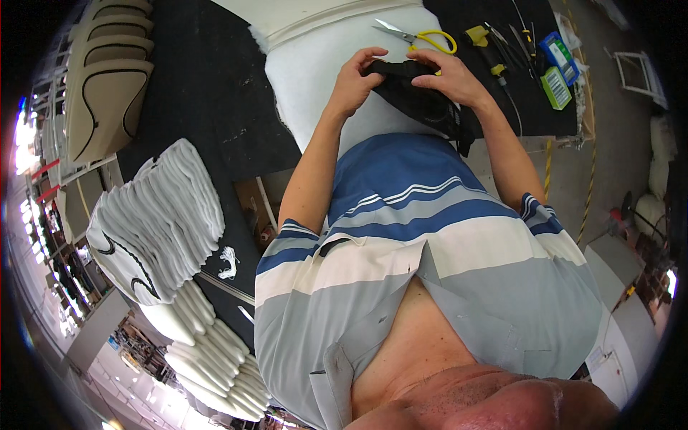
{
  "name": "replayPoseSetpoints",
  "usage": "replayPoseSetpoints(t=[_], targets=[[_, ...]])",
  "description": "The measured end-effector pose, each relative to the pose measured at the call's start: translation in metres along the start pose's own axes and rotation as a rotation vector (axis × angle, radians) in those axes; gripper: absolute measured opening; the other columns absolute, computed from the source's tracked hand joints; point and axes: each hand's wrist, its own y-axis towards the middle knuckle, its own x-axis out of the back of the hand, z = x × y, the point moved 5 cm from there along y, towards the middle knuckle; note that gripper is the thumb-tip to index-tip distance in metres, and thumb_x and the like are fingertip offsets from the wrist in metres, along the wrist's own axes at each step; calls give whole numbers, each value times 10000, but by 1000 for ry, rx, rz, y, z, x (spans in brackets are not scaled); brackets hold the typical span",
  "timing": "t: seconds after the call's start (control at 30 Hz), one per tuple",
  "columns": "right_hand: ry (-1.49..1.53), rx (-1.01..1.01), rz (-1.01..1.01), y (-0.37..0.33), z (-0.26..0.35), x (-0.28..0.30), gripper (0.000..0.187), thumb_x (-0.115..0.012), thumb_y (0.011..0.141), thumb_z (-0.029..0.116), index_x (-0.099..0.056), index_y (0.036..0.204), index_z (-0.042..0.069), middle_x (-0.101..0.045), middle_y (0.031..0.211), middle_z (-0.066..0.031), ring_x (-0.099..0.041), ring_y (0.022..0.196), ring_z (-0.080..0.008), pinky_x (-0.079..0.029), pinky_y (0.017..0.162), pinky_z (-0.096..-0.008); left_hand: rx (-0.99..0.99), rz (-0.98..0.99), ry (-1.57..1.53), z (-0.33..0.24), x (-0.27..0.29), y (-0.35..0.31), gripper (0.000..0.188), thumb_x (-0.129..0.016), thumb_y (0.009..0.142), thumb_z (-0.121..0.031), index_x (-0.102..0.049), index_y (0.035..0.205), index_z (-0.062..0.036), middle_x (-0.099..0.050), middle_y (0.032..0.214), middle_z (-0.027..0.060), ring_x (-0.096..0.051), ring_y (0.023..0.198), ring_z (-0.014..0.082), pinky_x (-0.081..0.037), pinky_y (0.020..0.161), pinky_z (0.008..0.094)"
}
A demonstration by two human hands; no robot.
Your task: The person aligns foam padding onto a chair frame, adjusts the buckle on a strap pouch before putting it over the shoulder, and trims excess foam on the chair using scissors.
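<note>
Between my two hands, close in front of my body, is a piece of black fabric [410,97] with a thick band along its upper edge. My left hand [352,84] pinches the band's left end between thumb and fingers. At the other end, my right hand [453,77] grips the same band, thumb underneath. The loose black part hangs down toward the right over my shirt. Under it lies a white padded sheet [304,82] with a beige cover piece [308,16] at its far side. Just beyond my right hand rest scissors [407,36] with yellow handles, partly open.
The black-topped table [204,79] carries a yellow-and-black tool [476,36], several thin hand tools [512,46], a blue box [557,59] and a green box [556,89] at right. Left stand beige panels [104,107], stacked white padded pieces [161,215] and a white cord bundle [228,264].
</note>
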Motion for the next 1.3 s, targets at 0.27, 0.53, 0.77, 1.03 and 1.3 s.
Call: replayPoseSetpoints(t=[0.27, 0.53, 0.77, 1.03, 1.3], targets=[[11, 13, 26, 0, 5, 0, 503, -758, 837, 153, -631, 1304, 17, -681, 1234, -108, -630, 1166, -228, -451, 1061, -350, 126, 157, 151, -18, -2, -3, 447, -737, 893, -130, -644, 1326, -67, -678, 1131, 62, -614, 988, 151, -489, 904, 285], [-50, 87, 38, 1, -2, -8, 471, -753, 832, 145, -623, 1271, 33, -680, 1189, -106, -643, 1120, -244, -482, 1011, -354, 166, 137, 169, -5, -9, 0, 412, -745, 869, -95, -679, 1274, -56, -700, 1096, 67, -631, 969, 146, -503, 839, 283], [-256, 145, 6, -2, 10, -5, 437, -781, 799, 127, -611, 1188, 24, -660, 1152, -107, -633, 1104, -262, -486, 986, -358, 149, 103, 66, -6, -9, 1, 392, -755, 867, -73, -687, 1253, -73, -712, 1079, 79, -652, 940, 154, -523, 833, 288], [-56, 69, 104, 3, -5, -13, 359, -768, 851, 184, -615, 1142, 40, -660, 1095, -100, -636, 1061, -241, -499, 926, -355, 158, 106, 8, -2, -10, 0, 403, -759, 855, -56, -679, 1250, -58, -706, 1059, 68, -652, 941, 153, -520, 840, 283], [235, -129, 226, 10, -24, -16, 188, -726, 916, 201, -674, 960, 25, -665, 1055, -63, -591, 1007, -146, -469, 899, -289, 168, 129, -26, 1, -10, 0, 378, -755, 836, -36, -691, 1209, -42, -700, 1048, 41, -638, 959, 129, -500, 865, 271]])
